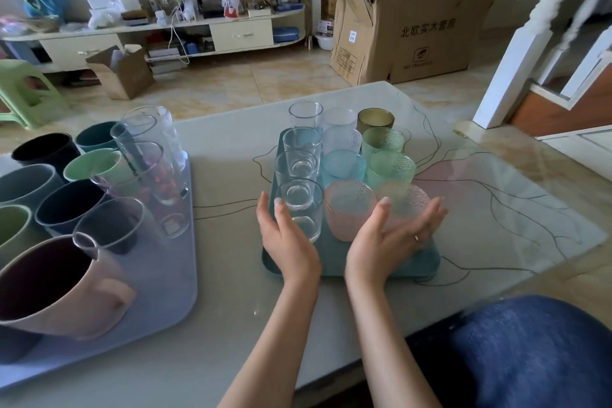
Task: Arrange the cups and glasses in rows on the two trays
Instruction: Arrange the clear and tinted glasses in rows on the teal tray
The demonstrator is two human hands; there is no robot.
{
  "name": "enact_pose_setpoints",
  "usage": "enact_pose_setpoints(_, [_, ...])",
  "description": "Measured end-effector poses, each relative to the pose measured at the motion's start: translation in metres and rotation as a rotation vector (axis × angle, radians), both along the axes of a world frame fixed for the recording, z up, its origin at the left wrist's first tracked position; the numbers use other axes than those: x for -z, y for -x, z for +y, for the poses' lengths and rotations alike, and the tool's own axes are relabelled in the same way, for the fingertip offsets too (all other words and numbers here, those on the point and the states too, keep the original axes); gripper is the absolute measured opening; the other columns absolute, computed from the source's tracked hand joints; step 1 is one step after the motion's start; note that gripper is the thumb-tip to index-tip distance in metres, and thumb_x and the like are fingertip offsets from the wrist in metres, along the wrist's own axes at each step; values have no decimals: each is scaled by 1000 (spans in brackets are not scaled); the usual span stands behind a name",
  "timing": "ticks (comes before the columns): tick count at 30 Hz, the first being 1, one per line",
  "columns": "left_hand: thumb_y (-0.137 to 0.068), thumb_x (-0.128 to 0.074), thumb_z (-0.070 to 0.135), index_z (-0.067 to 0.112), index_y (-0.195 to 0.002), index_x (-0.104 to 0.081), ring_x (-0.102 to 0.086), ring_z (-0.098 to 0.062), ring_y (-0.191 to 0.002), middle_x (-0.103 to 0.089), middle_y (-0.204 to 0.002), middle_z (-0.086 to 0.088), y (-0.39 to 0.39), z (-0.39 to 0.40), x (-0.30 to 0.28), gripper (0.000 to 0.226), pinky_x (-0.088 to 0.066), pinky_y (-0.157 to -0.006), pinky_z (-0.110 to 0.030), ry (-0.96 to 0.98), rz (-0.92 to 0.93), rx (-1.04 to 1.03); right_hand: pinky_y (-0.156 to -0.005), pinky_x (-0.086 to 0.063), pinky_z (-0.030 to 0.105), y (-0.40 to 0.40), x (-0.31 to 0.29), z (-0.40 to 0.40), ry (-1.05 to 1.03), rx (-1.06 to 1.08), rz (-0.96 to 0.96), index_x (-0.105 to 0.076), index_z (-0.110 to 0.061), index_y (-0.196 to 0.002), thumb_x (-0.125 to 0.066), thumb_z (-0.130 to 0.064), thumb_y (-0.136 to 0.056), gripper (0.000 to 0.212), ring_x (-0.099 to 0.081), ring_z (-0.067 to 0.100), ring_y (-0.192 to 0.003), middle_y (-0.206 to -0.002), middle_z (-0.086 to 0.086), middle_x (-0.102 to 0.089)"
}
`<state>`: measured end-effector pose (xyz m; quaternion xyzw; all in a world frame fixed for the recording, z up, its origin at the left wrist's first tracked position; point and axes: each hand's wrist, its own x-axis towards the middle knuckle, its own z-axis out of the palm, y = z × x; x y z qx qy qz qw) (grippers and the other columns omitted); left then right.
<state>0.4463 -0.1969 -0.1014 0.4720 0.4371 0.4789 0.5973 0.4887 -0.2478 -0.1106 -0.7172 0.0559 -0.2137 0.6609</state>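
A teal tray in the middle of the table holds three rows of glasses: clear ones on the left, textured blue and white ones in the middle, green and amber ones on the right. Two pink textured glasses stand at the near end. My left hand is open beside the nearest clear glass, fingers along its left side. My right hand is open, palm up, cupped in front of the pink glasses. A lilac tray on the left carries mugs and tall glasses.
The table top is pale with thin drawn lines. A pink mug and dark mugs crowd the left tray. My blue-clad knee is at the lower right. A cardboard box and a green stool stand on the floor beyond.
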Motion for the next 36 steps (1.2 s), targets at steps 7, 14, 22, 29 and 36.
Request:
enact_pose_setpoints(7, [-87,-55,33,24,-142,-32,-34,-4,-135,-37,-148,4,45,16,5,61,-31,-111,-22,-199,73,392,-113,-11,56,9,-21,-30,464,-208,-261,-45,-17,-137,-40,-38,-85,56,-22,29,-143,-150,8,-37])
enact_pose_setpoints(14, [-66,-80,40,25,-142,-28,-46,-14,-124,-52,-135,6,55,33,4,93,-33,-92,-23,-323,546,546,-110,11,61,-14,-50,-55,1207,-712,-428,-63,-25,-110,-51,-40,-86,30,-36,16,-136,-128,-9,-59])
enact_pose_setpoints(22, [-56,-70,62,32,-113,-50,-56,-6,-107,-57,-98,25,48,42,26,67,-35,-108,-48,-439,650,495,-110,15,61,-20,-59,-48,1478,-834,-383,-60,-22,-98,-43,-32,-96,20,-52,13,-112,-87,-4,-65])
enact_pose_setpoints(29, [-67,-80,35,18,-117,-54,-57,-10,-106,-65,-108,6,48,42,28,59,-15,-86,9,-496,631,460,-111,16,56,-23,-63,-45,1504,-890,-318,-58,-24,-101,-42,-36,-97,21,-52,15,-105,-82,-3,-54])
enact_pose_setpoints(36, [-58,-70,60,28,-115,-52,-58,-10,-104,-63,-101,16,48,47,34,68,-33,-109,-43,-528,615,484,-118,9,47,-27,-56,-43,1442,-960,-339,-56,-21,-95,-44,-36,-96,18,-55,18,-100,-74,-3,-54])
